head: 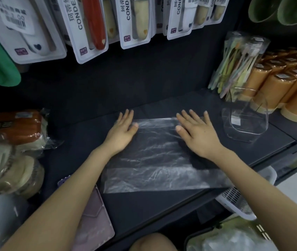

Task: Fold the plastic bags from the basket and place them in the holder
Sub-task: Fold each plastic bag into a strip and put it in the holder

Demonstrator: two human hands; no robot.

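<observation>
A clear plastic bag [155, 156] lies spread flat on the black shelf [144, 207] in front of me. My left hand [123, 132] presses flat on the bag's far left corner, fingers straight. On the bag's far right part, my right hand [196, 133] lies flat with fingers spread. A clear acrylic holder [247, 122] stands to the right of the bag. At the bottom right a green basket [234, 236] holds more crumpled plastic bags.
Packaged slippers [10, 134] are stacked at the left. Blister packs [93, 24] hang above the shelf. Orange cylinders [285, 87] and a toothbrush pack [238, 66] stand at the right. A pink case [93, 221] lies near the left forearm. A white basket [238, 201] sits below the shelf edge.
</observation>
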